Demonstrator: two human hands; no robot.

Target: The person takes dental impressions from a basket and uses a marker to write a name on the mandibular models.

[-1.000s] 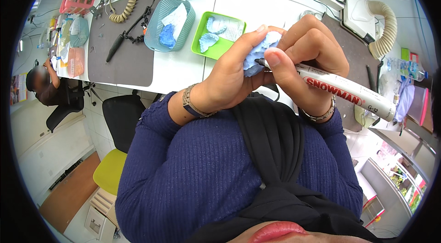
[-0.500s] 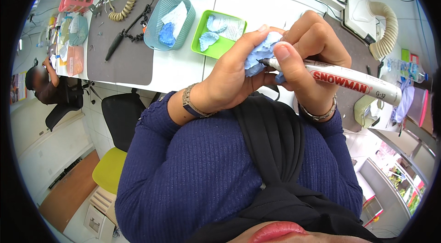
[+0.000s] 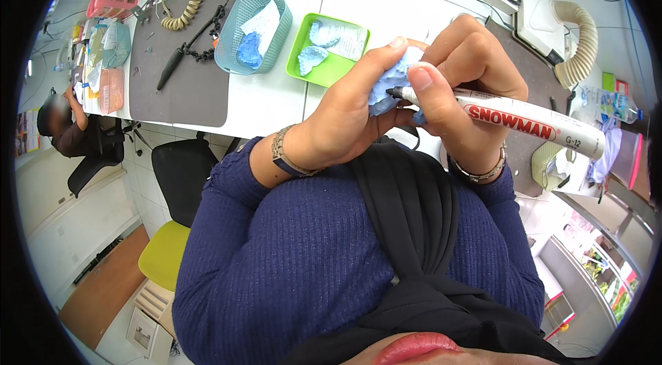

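Note:
A light-blue dental cast (image 3: 383,95) with a rough surface is gripped in my left hand (image 3: 336,117), the thumb lying along its upper side. Fingers of both hands cover much of the cast. My right hand (image 3: 476,79) is closed around a white marker (image 3: 514,115) with red lettering. Its dark tip rests at or very close to the cast's surface; actual contact is hard to tell. Just beyond my left hand, a bright green tray (image 3: 339,68) holds two light-blue dental casts (image 3: 312,59) and a printed paper slip.
Left of the tray stands a teal basket (image 3: 236,19) with a deeper-blue piece (image 3: 249,50) and paper. A black handpiece (image 3: 169,70) lies on a grey mat (image 3: 200,103). At right is a ribbed hose (image 3: 580,41). A person (image 3: 69,120) sits at far left.
The marker tip has shifted very slightly along the cast, and the cast has turned a little in my fingers. Both grips are unchanged.

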